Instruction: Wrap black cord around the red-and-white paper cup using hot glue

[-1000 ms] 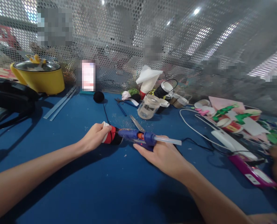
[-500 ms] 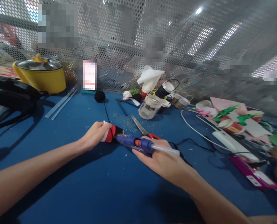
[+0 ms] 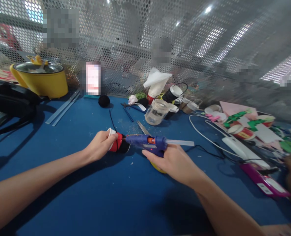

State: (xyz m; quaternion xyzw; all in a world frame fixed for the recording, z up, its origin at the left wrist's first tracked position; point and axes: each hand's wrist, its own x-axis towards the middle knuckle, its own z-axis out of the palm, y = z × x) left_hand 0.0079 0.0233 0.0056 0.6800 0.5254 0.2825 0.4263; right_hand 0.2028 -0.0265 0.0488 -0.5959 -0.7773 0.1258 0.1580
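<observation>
Left hand [image 3: 98, 146] is gripping a small red, white and black cup [image 3: 119, 145], thumb and fingers closing round its white-rimmed end. Cup is lying tipped on its side in front of the person, its black end facing right, with a dark strand crossing the red part.

Right hand [image 3: 178, 160] is wrapping round the handle of a blue glue gun [image 3: 145, 141], fingers mostly hidden behind it. Nozzle is pointing left at the cup's side; touching or just short of it, cannot tell. A red light is glowing on the gun's body, and a pale glue stick [image 3: 181, 143] is poking out of its back end.

Just beyond the gun, scissors [image 3: 143, 127] are lying on the blue table [image 3: 98, 203], blades showing, handles hidden. Beyond the cup, black yarn [image 3: 112, 119] is running back to a ball [image 3: 104, 101].

Farther back, pliers [image 3: 128, 114] are lying near a clear jar [image 3: 156, 113]; behind the jar a stack of paper cups [image 3: 156, 90] is standing under a white sheet [image 3: 157, 78]. Off right, a white power strip [image 3: 243, 152] is resting by a purple box [image 3: 264, 182]. Far left, a yellow pot [image 3: 44, 83] is sitting before the mesh screen [image 3: 125, 49]
</observation>
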